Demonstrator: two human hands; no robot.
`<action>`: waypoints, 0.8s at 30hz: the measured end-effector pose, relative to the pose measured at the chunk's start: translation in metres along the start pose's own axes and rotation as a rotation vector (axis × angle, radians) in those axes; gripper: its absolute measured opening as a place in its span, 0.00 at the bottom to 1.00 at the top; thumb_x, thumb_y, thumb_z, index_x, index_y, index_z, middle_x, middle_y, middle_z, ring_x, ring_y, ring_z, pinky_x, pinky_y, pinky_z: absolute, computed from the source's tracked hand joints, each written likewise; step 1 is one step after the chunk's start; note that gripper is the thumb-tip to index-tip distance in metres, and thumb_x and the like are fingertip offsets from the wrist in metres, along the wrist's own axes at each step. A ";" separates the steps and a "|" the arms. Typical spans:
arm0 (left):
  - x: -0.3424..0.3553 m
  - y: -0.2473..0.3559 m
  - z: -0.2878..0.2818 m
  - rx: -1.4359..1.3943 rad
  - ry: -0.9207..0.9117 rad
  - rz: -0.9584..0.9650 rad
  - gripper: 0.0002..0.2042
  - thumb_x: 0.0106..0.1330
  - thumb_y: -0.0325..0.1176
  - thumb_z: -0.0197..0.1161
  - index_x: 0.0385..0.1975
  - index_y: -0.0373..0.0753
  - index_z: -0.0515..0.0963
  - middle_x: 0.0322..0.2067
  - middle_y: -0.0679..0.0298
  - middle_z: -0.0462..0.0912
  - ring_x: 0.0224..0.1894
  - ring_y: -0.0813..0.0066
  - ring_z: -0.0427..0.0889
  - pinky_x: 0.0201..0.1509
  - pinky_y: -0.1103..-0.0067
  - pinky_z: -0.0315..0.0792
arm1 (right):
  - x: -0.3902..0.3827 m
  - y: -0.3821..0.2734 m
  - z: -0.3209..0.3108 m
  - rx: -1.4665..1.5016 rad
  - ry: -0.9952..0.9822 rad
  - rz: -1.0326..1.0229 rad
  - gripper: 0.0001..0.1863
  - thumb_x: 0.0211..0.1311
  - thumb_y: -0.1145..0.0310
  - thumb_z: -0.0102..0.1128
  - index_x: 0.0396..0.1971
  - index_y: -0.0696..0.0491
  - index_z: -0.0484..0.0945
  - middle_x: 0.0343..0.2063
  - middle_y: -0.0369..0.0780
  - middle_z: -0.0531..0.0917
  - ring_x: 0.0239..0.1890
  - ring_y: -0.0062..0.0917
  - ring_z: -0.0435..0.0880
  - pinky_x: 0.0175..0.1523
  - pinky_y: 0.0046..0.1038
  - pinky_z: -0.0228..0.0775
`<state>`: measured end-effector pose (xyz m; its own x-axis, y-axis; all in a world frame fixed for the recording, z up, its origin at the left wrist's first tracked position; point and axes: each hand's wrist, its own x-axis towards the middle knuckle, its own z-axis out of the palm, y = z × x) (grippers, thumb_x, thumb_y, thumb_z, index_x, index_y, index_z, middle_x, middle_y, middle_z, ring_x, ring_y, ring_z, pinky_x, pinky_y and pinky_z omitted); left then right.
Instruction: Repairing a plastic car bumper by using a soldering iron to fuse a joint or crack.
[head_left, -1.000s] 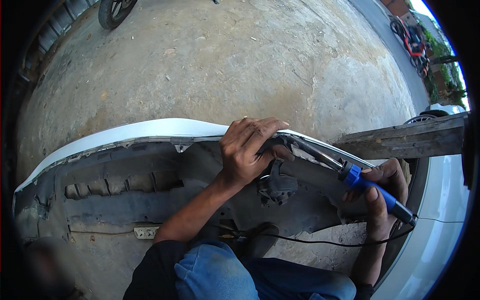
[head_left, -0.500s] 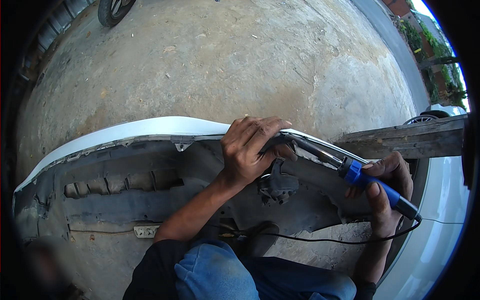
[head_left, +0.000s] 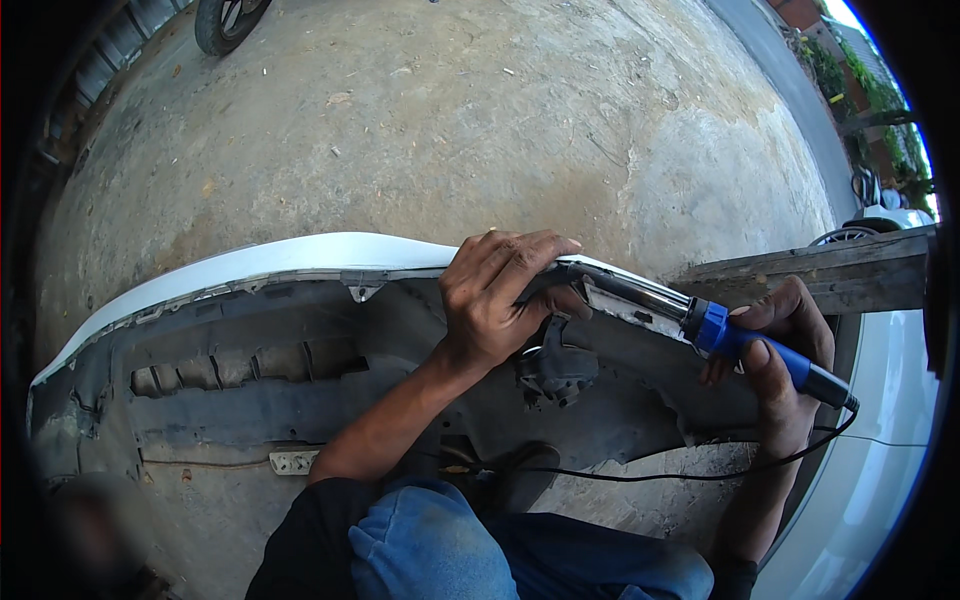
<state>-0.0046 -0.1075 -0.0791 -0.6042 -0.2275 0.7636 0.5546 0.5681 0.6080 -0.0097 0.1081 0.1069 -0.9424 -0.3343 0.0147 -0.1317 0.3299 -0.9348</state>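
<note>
A white car bumper point(head_left: 300, 253) lies across in front of me with its dark inner side toward me. My left hand point(head_left: 500, 295) is closed over its upper edge, thumb inside and fingers outside. In my right hand point(head_left: 795, 350) is a soldering iron point(head_left: 712, 330) with a blue handle, gripped between thumb and fingers. Its metal shaft runs left along the bumper's edge, and its tip ends close to my left thumb, where I cannot make out exact contact. A black cable point(head_left: 640, 478) trails from the handle toward my legs. A black fitting point(head_left: 558, 372) sits on the bumper's inside below my left hand.
A wooden beam point(head_left: 810, 278) and a pale car panel point(head_left: 885, 430) are close on the right. By my left forearm a white power strip point(head_left: 292, 463) lies on the concrete floor point(head_left: 450, 140). A wheel point(head_left: 230, 22) stands at the far left.
The soldering iron and my right hand have shifted slightly right, and the shaft now lies closer along the bumper's edge. My left hand has stayed nearly still.
</note>
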 end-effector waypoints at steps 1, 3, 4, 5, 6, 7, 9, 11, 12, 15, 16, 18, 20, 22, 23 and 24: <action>0.000 0.000 0.000 0.001 0.000 0.002 0.23 0.46 0.41 0.77 0.43 0.39 0.84 0.36 0.63 0.88 0.40 0.65 0.87 0.43 0.73 0.76 | 0.000 0.000 0.000 -0.004 0.003 0.000 0.21 0.57 0.58 0.72 0.35 0.60 0.74 0.28 0.45 0.84 0.25 0.26 0.86 0.33 0.26 0.81; -0.001 -0.001 0.001 0.003 0.000 0.003 0.23 0.46 0.41 0.77 0.43 0.39 0.84 0.36 0.63 0.88 0.40 0.65 0.87 0.43 0.73 0.76 | 0.000 0.001 0.000 -0.007 0.006 0.001 0.21 0.56 0.57 0.72 0.35 0.60 0.74 0.28 0.45 0.84 0.25 0.26 0.86 0.33 0.26 0.81; -0.001 -0.002 0.000 0.005 -0.002 0.007 0.23 0.47 0.41 0.77 0.43 0.39 0.84 0.36 0.63 0.88 0.40 0.65 0.87 0.43 0.73 0.75 | 0.001 0.000 0.000 -0.009 0.006 -0.001 0.21 0.56 0.57 0.72 0.35 0.60 0.74 0.28 0.45 0.84 0.25 0.26 0.86 0.33 0.26 0.81; -0.001 -0.002 0.000 0.008 -0.005 0.010 0.23 0.47 0.42 0.77 0.43 0.39 0.84 0.36 0.63 0.88 0.40 0.65 0.87 0.43 0.73 0.75 | 0.001 0.000 0.000 -0.011 0.006 -0.003 0.21 0.57 0.57 0.72 0.35 0.60 0.74 0.29 0.45 0.84 0.25 0.26 0.86 0.33 0.25 0.81; -0.001 -0.002 0.000 0.007 -0.004 0.010 0.23 0.47 0.42 0.77 0.43 0.39 0.84 0.36 0.63 0.88 0.40 0.65 0.87 0.43 0.73 0.75 | 0.001 -0.001 0.000 -0.012 0.006 -0.003 0.21 0.57 0.57 0.72 0.35 0.60 0.74 0.29 0.45 0.84 0.25 0.26 0.86 0.33 0.25 0.81; 0.000 -0.001 0.001 0.004 -0.002 0.006 0.23 0.48 0.42 0.77 0.43 0.39 0.84 0.36 0.63 0.88 0.40 0.65 0.87 0.43 0.73 0.75 | 0.000 -0.002 0.000 -0.016 0.009 0.000 0.21 0.57 0.58 0.72 0.35 0.60 0.74 0.29 0.45 0.84 0.26 0.26 0.86 0.33 0.26 0.81; 0.001 0.000 0.001 0.000 0.001 0.002 0.22 0.48 0.43 0.76 0.43 0.39 0.84 0.36 0.63 0.88 0.40 0.65 0.87 0.43 0.73 0.75 | 0.000 -0.002 -0.001 -0.021 0.012 0.003 0.21 0.57 0.58 0.72 0.35 0.60 0.74 0.29 0.46 0.84 0.26 0.26 0.86 0.33 0.26 0.81; 0.001 0.000 0.000 0.007 -0.002 -0.001 0.22 0.50 0.44 0.75 0.42 0.39 0.84 0.36 0.63 0.88 0.40 0.65 0.87 0.43 0.73 0.75 | 0.000 -0.002 -0.001 -0.036 0.002 -0.006 0.21 0.57 0.58 0.72 0.35 0.60 0.74 0.29 0.46 0.84 0.26 0.26 0.86 0.33 0.25 0.81; 0.001 0.000 0.001 0.005 -0.002 -0.001 0.22 0.50 0.44 0.75 0.42 0.39 0.84 0.36 0.63 0.88 0.40 0.65 0.87 0.43 0.73 0.75 | 0.000 -0.002 -0.001 -0.038 0.003 -0.006 0.21 0.57 0.58 0.72 0.35 0.60 0.74 0.29 0.46 0.84 0.26 0.26 0.86 0.33 0.25 0.81; -0.001 -0.003 0.000 0.008 -0.004 0.008 0.22 0.51 0.45 0.75 0.43 0.39 0.84 0.36 0.62 0.88 0.40 0.65 0.87 0.43 0.73 0.76 | -0.001 -0.002 0.001 -0.027 0.011 -0.010 0.21 0.56 0.58 0.73 0.35 0.60 0.74 0.29 0.47 0.84 0.25 0.27 0.86 0.33 0.25 0.81; -0.002 -0.004 -0.002 0.015 -0.006 0.007 0.22 0.51 0.45 0.75 0.43 0.39 0.84 0.36 0.62 0.88 0.39 0.65 0.87 0.43 0.73 0.76 | -0.001 0.000 0.002 -0.022 0.029 -0.018 0.23 0.56 0.57 0.73 0.35 0.60 0.74 0.28 0.47 0.84 0.24 0.27 0.86 0.32 0.26 0.81; -0.001 -0.003 -0.006 0.017 -0.009 0.012 0.22 0.51 0.45 0.75 0.43 0.39 0.84 0.36 0.62 0.88 0.39 0.64 0.87 0.44 0.72 0.76 | -0.005 0.000 0.001 -0.018 0.053 -0.029 0.24 0.55 0.55 0.73 0.36 0.60 0.73 0.27 0.46 0.83 0.23 0.27 0.85 0.31 0.26 0.81; 0.002 0.000 -0.009 0.022 -0.023 -0.004 0.22 0.52 0.45 0.74 0.43 0.37 0.83 0.37 0.62 0.87 0.40 0.63 0.86 0.44 0.72 0.76 | -0.016 -0.002 -0.010 0.011 0.194 -0.090 0.28 0.54 0.51 0.73 0.38 0.60 0.72 0.24 0.44 0.81 0.20 0.27 0.83 0.26 0.25 0.80; 0.006 0.002 -0.007 0.000 -0.053 -0.001 0.23 0.52 0.45 0.74 0.44 0.36 0.83 0.37 0.61 0.87 0.41 0.63 0.86 0.44 0.72 0.77 | -0.032 0.006 -0.029 -0.013 0.254 -0.121 0.28 0.58 0.48 0.69 0.40 0.58 0.71 0.21 0.43 0.77 0.17 0.26 0.81 0.21 0.24 0.77; 0.008 0.003 -0.006 -0.003 -0.079 -0.008 0.24 0.52 0.45 0.74 0.44 0.36 0.82 0.38 0.60 0.87 0.42 0.62 0.86 0.45 0.71 0.77 | -0.040 0.010 -0.035 0.079 0.361 -0.223 0.27 0.61 0.47 0.67 0.42 0.56 0.71 0.21 0.44 0.76 0.17 0.27 0.80 0.19 0.23 0.75; 0.011 0.006 -0.004 -0.023 -0.090 -0.026 0.24 0.54 0.46 0.74 0.45 0.35 0.82 0.39 0.58 0.87 0.43 0.61 0.86 0.46 0.71 0.77 | -0.056 0.011 -0.045 0.162 0.489 -0.337 0.25 0.64 0.47 0.64 0.44 0.54 0.71 0.20 0.45 0.76 0.16 0.27 0.79 0.18 0.22 0.74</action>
<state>-0.0053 -0.1098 -0.0658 -0.6670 -0.1690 0.7256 0.5503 0.5448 0.6327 0.0275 0.1701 0.1120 -0.8942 0.0599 0.4437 -0.4342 0.1257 -0.8920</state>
